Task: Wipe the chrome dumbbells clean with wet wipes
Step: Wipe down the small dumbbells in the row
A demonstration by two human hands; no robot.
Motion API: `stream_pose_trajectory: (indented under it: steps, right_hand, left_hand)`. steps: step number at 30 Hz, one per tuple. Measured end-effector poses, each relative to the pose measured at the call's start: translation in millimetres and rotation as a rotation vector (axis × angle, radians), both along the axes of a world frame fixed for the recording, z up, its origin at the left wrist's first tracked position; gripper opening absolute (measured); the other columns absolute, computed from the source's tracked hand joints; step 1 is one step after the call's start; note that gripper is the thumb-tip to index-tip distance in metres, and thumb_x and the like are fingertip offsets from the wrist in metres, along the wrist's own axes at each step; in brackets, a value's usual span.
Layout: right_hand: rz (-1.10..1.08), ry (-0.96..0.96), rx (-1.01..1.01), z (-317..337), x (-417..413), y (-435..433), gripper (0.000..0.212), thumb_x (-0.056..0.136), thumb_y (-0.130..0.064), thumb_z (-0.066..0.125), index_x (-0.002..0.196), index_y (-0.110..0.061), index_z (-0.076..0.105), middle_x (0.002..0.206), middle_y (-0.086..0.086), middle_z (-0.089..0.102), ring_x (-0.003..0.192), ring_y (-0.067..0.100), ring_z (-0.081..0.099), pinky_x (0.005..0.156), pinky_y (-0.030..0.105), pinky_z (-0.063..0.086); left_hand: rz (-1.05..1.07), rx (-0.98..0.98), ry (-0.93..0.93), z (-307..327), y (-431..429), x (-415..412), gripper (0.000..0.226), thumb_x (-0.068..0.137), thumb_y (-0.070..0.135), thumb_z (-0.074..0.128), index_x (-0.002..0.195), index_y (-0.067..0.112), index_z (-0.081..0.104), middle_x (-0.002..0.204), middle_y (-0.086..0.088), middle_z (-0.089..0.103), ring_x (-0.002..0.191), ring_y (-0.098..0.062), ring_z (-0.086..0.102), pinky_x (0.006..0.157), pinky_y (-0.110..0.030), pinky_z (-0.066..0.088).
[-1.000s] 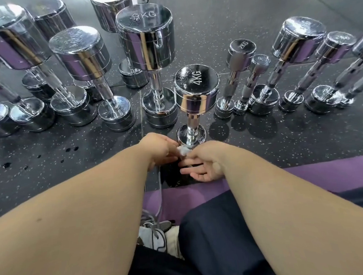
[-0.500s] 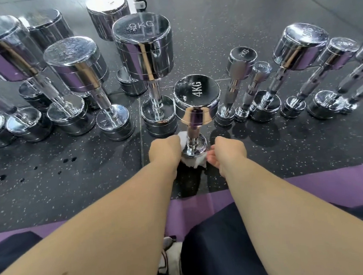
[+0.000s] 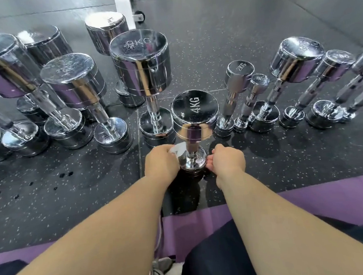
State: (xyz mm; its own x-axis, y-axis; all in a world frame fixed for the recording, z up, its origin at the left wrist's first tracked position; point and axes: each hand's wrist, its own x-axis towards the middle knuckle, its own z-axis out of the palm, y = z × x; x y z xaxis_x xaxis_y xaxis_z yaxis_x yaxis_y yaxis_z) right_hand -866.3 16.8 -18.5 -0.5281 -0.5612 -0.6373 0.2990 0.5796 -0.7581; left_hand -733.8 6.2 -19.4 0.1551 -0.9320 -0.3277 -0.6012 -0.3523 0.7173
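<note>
A chrome dumbbell marked 4KG [image 3: 194,109] stands upright on the dark floor just ahead of me. My left hand [image 3: 161,165] grips a white wet wipe [image 3: 178,150] and presses it to the left side of the dumbbell's lower head [image 3: 196,161], beside the handle. At the right edge of that lower head, my right hand [image 3: 227,162] has its fingers curled against the chrome. Whether any of the wipe lies under the right fingers is hidden.
Several chrome dumbbells stand upright around it: a large 9KG one [image 3: 141,61] just behind left, more big ones [image 3: 73,80] further left, and a 2KG one [image 3: 239,74] with slimmer ones to the right. A purple mat [image 3: 329,200] lies under my legs. Wet spots [image 3: 65,174] dot the floor at left.
The wipe has slid from the front of the lower head up to its left side with my left hand. My right hand has moved to the right edge.
</note>
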Motion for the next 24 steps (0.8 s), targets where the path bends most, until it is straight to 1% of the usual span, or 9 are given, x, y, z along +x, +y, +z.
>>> stream_pose_trajectory:
  steps: [3, 7, 11, 13, 17, 19, 21, 23, 24]
  right_hand:
    - [0.011, 0.019, -0.012, -3, -1, -4, 0.025, 0.089, -0.011, 0.048, 0.068, -0.007, 0.061, 0.061, 0.006, 0.066, 0.059, 0.023, 0.06, 0.077, 0.043, 0.057]
    - [0.012, 0.07, -0.04, -4, -1, -6, 0.021, 0.083, -0.013, 0.049, 0.068, -0.008, 0.062, 0.063, 0.006, 0.068, 0.063, 0.025, 0.059, 0.074, 0.047, 0.057]
    - [0.04, 0.112, -0.06, -3, 1, -4, 0.021, 0.085, -0.015, 0.05, 0.072, -0.009, 0.064, 0.07, 0.005, 0.07, 0.069, 0.025, 0.063, 0.074, 0.047, 0.059]
    - [0.05, 0.123, -0.052, -4, 0, -5, 0.021, 0.086, -0.016, 0.05, 0.072, -0.01, 0.064, 0.073, 0.006, 0.07, 0.072, 0.027, 0.064, 0.075, 0.047, 0.059]
    - [0.196, 0.14, -0.065, 2, -1, 0, 0.023, 0.086, -0.01, 0.049, 0.077, -0.02, 0.068, 0.076, 0.003, 0.066, 0.074, 0.025, 0.061, 0.069, 0.036, 0.053]
    - [0.308, 0.151, -0.115, 11, 0, 6, 0.031, 0.086, -0.003, 0.046, 0.087, -0.022, 0.071, 0.077, 0.0, 0.067, 0.069, 0.018, 0.058, 0.063, 0.028, 0.047]
    - [0.4, 0.13, -0.194, 22, 3, 9, 0.035, 0.08, 0.002, 0.045, 0.087, -0.017, 0.073, 0.083, 0.006, 0.073, 0.076, 0.023, 0.065, 0.069, 0.035, 0.053]
    - [0.401, 0.021, -0.285, 41, 5, 11, 0.034, 0.079, 0.002, 0.044, 0.08, -0.014, 0.074, 0.08, 0.009, 0.074, 0.075, 0.028, 0.064, 0.069, 0.045, 0.054]
    - [0.344, -0.074, -0.331, 56, 3, 11, 0.035, 0.081, 0.002, 0.043, 0.073, -0.014, 0.073, 0.073, 0.007, 0.071, 0.07, 0.025, 0.06, 0.064, 0.04, 0.051]
  left_hand:
    - [0.039, 0.084, 0.118, -4, -10, -4, 0.014, 0.076, 0.004, 0.056, 0.074, 0.012, 0.067, 0.081, -0.006, 0.068, 0.082, -0.028, 0.059, 0.06, -0.028, 0.036]
    - [0.08, 0.069, 0.206, -11, -5, -9, 0.017, 0.082, 0.006, 0.05, 0.081, 0.01, 0.067, 0.092, -0.011, 0.07, 0.085, -0.025, 0.06, 0.068, -0.029, 0.043]
    - [-0.044, 0.052, 0.001, -12, 1, 2, 0.02, 0.092, 0.012, 0.051, 0.081, 0.017, 0.067, 0.075, 0.0, 0.062, 0.077, -0.022, 0.053, 0.062, -0.029, 0.034]
    - [-0.087, 0.024, -0.092, -8, 3, 6, 0.019, 0.09, 0.009, 0.049, 0.087, 0.017, 0.066, 0.078, 0.001, 0.062, 0.079, -0.021, 0.052, 0.06, -0.028, 0.031]
    - [-0.047, 0.081, 0.021, 4, 9, 2, 0.024, 0.07, -0.002, 0.055, 0.08, 0.015, 0.069, 0.074, -0.002, 0.069, 0.069, -0.019, 0.056, 0.055, -0.024, 0.039]
    - [-0.011, 0.027, 0.147, 12, 8, -4, 0.028, 0.076, -0.001, 0.056, 0.074, 0.022, 0.073, 0.066, 0.004, 0.069, 0.064, -0.014, 0.056, 0.054, -0.022, 0.041]
    - [-0.05, -0.047, 0.11, 20, 6, -12, 0.037, 0.086, 0.007, 0.054, 0.056, 0.027, 0.065, 0.053, 0.011, 0.061, 0.06, -0.012, 0.053, 0.052, -0.022, 0.037]
    - [-0.142, -0.093, -0.026, 25, 9, -16, 0.039, 0.089, 0.009, 0.051, 0.056, 0.029, 0.054, 0.053, 0.015, 0.053, 0.062, -0.013, 0.05, 0.054, -0.024, 0.034]
    - [-0.181, -0.107, -0.074, 27, 12, -16, 0.038, 0.089, 0.009, 0.051, 0.058, 0.031, 0.052, 0.054, 0.015, 0.051, 0.062, -0.012, 0.048, 0.056, -0.024, 0.034]
